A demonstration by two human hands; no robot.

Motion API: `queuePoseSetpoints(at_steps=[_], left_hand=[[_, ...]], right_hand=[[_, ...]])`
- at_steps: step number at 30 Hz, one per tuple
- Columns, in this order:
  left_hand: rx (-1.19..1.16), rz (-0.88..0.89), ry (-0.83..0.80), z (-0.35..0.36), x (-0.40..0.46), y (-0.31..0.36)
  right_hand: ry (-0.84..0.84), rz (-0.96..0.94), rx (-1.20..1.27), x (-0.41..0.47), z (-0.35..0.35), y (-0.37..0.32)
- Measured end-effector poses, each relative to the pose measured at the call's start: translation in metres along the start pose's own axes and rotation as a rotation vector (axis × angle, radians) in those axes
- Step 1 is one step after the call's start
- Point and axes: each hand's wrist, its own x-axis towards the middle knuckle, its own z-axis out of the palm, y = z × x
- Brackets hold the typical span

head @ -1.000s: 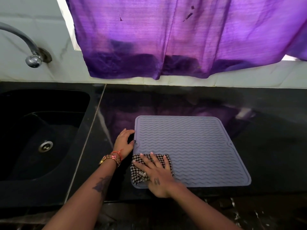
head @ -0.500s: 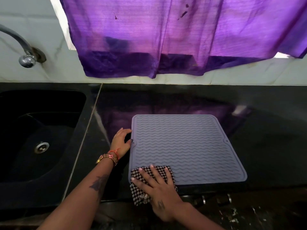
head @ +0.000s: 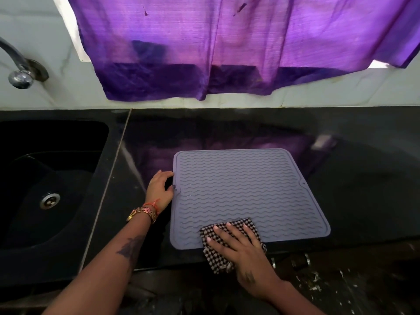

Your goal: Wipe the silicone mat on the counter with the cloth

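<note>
A grey silicone mat (head: 245, 192) with wavy ridges lies flat on the black counter (head: 363, 178), its near edge close to the counter's front edge. A black-and-white checked cloth (head: 218, 258) lies on the mat's near edge and hangs over the counter front. My right hand (head: 241, 248) presses flat on the cloth with fingers spread. My left hand (head: 160, 187) rests on the counter, its fingertips and thumb touching the mat's left edge.
A black sink (head: 45, 178) with a metal drain (head: 49, 200) lies to the left. A metal tap (head: 18, 71) juts from the tiled wall. A purple curtain (head: 227, 46) hangs above the counter's back edge.
My right hand has slid the cloth rightward along the mat's near edge, from the near left corner toward the middle. My left hand has stayed at the mat's left edge.
</note>
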Motion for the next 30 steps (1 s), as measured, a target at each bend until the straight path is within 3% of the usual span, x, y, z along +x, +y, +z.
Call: queuePoseSetpoints(at_steps=[4, 7, 10, 15, 23, 27, 30], left_hand=[[-0.004, -0.021, 0.014, 0.002, -0.001, 0.001], [-0.009, -0.029, 0.006, 0.002, 0.0, 0.002], [-0.036, -0.06, 0.022, 0.002, 0.002, 0.005], [-0.029, -0.101, 0.088, 0.011, 0.001, 0.015], [0.041, -0.108, 0.113, 0.019, -0.002, 0.023], [0.038, -0.131, 0.109, 0.02, -0.001, 0.025], [0.074, -0.124, 0.119, 0.024, 0.0, 0.028]], right_hand=[[0.07, 0.007, -0.003, 0.001, -0.011, -0.001], [0.1, -0.047, 0.138, 0.002, -0.031, 0.006], [0.265, 0.008, 0.194, 0.01, -0.043, 0.013], [0.164, 0.028, 0.029, 0.021, -0.019, 0.019], [0.133, -0.006, 0.058, 0.024, -0.037, 0.024], [0.284, 0.025, 0.159, 0.038, -0.06, 0.03], [0.168, 0.018, 0.052, 0.047, -0.043, 0.031]])
